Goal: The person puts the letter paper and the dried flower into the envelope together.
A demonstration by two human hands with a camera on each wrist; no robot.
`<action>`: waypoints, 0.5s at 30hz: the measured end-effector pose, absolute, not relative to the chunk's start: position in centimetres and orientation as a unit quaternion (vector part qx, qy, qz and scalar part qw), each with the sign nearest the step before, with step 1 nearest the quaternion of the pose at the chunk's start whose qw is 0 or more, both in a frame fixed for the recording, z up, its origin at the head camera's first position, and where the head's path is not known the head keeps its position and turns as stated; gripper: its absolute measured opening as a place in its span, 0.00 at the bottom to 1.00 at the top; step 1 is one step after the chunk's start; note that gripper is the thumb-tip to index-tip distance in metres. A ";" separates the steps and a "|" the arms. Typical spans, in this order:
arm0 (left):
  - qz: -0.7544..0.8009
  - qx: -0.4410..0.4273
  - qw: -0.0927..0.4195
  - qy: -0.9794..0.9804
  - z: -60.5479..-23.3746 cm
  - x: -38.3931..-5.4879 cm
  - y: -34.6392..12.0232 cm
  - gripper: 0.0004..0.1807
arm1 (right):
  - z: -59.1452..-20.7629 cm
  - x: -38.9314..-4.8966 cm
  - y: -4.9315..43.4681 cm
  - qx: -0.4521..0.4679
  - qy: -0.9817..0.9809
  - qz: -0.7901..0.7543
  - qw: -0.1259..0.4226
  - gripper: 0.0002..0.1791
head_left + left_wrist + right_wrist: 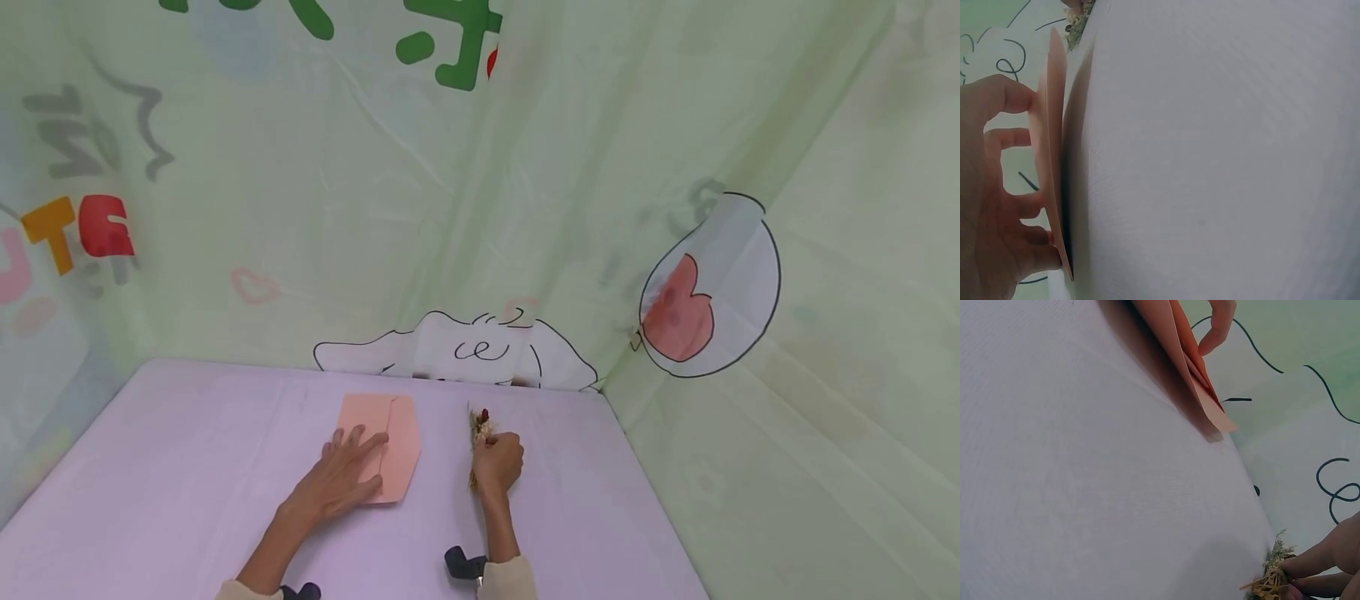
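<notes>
A pink paper envelope [401, 450] lies on the table, its flap side up in the head view. My left hand [341, 479] rests on it with spread fingers, the fingertips pressing its upper face in the left wrist view. To the right, my right hand [498, 462] pinches a small bunch of dried flowers [482, 425] between thumb and fingers. Thin green stalks and a dark red bloom stick out past the fingers. In the right wrist view the dried flowers [1275, 569] show at the lower right, partly hidden by the fingers.
A pale lilac cloth covers the table [585, 500]. A printed curtain [375, 208] with drawings and letters stands along the back and right edges. Dark wrist straps [465, 564] sit near both cuffs.
</notes>
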State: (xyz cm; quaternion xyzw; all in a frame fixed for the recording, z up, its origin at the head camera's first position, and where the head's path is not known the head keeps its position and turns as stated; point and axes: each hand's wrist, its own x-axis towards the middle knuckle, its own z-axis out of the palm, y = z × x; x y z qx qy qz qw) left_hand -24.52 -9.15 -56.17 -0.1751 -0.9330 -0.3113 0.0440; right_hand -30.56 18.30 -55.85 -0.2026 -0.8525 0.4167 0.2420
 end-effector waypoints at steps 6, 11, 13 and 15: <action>-0.306 -0.177 0.053 -0.934 -56.3 -24.5 -9.1 0.31 | -56.1 -30.7 18.5 -0.201 -0.852 0.420 0.238 0.04; -0.303 -0.176 0.056 -0.935 -56.4 -24.6 -9.0 0.31 | -56.0 -30.8 18.5 -0.203 -0.852 0.423 0.233 0.04; -0.301 -0.177 0.058 -0.935 -56.4 -24.6 -9.0 0.31 | -55.9 -30.8 18.5 -0.204 -0.851 0.423 0.235 0.04; -0.299 -0.178 0.060 -0.935 -56.5 -24.6 -9.0 0.31 | -55.8 -30.7 18.5 -0.206 -0.850 0.424 0.236 0.04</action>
